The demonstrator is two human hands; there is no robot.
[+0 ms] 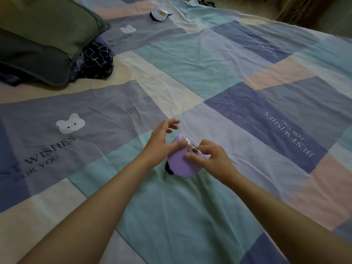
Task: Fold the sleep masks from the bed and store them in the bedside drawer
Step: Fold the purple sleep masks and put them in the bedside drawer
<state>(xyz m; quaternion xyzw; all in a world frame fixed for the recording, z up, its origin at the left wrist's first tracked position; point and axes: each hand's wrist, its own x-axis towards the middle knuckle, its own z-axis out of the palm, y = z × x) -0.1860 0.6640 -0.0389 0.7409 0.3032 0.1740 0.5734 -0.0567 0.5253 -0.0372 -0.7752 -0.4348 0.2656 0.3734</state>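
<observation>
A purple sleep mask (180,164) lies folded on the patchwork bedsheet (209,73) in front of me, with a dark strap end poking out at its lower left. My left hand (162,140) presses its thumb on the mask's top edge, the other fingers spread above it. My right hand (207,159) pinches the mask's strap near the upper right edge. A second, pale sleep mask (160,13) lies folded at the far end of the bed. The bedside drawer is not in view.
Two pillows, one green (49,25) and one dark grey (32,61), lie at the upper left, with a dark checked cloth (97,60) bunched beside them. The bed's far edge runs along the upper right.
</observation>
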